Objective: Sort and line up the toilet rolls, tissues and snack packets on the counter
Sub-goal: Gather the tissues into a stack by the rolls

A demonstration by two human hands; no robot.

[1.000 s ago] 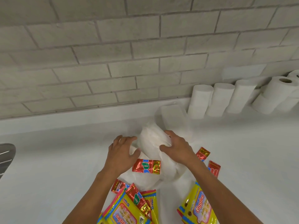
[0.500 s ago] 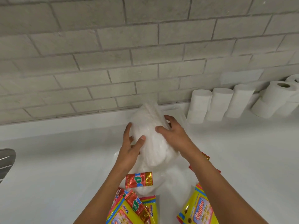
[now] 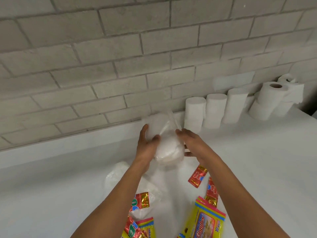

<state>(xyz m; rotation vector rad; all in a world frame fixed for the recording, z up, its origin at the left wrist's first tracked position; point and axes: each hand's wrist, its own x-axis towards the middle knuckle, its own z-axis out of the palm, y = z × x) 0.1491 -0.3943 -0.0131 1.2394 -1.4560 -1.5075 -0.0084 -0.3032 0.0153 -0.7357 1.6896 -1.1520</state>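
Note:
A clear plastic pack of white tissues (image 3: 167, 145) is held between both hands near the back wall. My left hand (image 3: 147, 146) grips its left side, thumb over the front. My right hand (image 3: 193, 143) holds its right side. Toilet rolls (image 3: 214, 110) stand in a row against the wall to the right, with more rolls (image 3: 272, 98) stacked at the far right. More clear tissue packs (image 3: 118, 176) lie on the counter under my arms. Red foil snack packets (image 3: 197, 176) and yellow wipes packets (image 3: 205, 222) lie near the front edge.
The white counter (image 3: 51, 186) runs along a grey brick wall (image 3: 120, 66). Bare counter surface lies to the left and to the right of the packets.
Both hands lifted the tissue pack off the pile and carried it back toward the wall, next to the row of toilet rolls. The view shifted left and the sink edge left the frame.

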